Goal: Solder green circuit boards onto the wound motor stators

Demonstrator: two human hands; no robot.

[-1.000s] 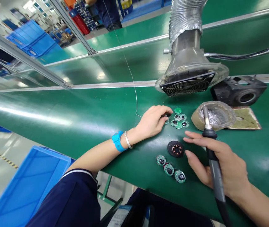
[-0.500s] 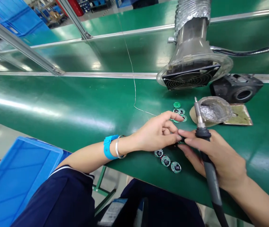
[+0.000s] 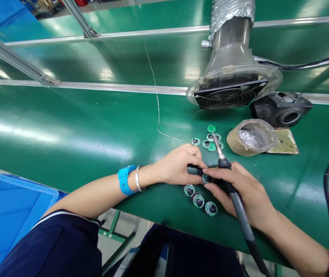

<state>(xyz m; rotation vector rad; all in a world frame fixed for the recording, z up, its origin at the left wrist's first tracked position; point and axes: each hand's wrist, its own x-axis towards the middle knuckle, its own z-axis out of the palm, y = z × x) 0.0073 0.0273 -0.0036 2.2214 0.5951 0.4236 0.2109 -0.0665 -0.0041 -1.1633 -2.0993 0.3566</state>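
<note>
My left hand [image 3: 178, 165] is closed, thumb and index finger pinching a small round circuit board [image 3: 207, 178] with a black part beside it. A thin solder wire [image 3: 158, 111] runs down to the back of this hand; its end is hidden. My right hand [image 3: 251, 194] has a soldering iron [image 3: 241, 213] lodged in it, metal tip pointing up and away. Its thumb and index finger also reach the same board from the right. Close to me, several finished-looking round boards [image 3: 198, 200] lie in a slanted row. Beyond my fingers sits a loose group of green round boards [image 3: 211, 147].
A fume extractor hood [image 3: 234, 82] with a fan grille hangs over the back of the green bench [image 3: 80, 127]. Below it stand a cup of solder scraps [image 3: 239, 142] and a black iron holder [image 3: 282, 109]. A black cable [image 3: 328, 196] hangs at right; a blue bin [image 3: 11, 223] is at left.
Both hands have shifted slightly left together with the iron. The fingers of my left hand have curled in, uncovering more boards behind it. The view has also moved a little.
</note>
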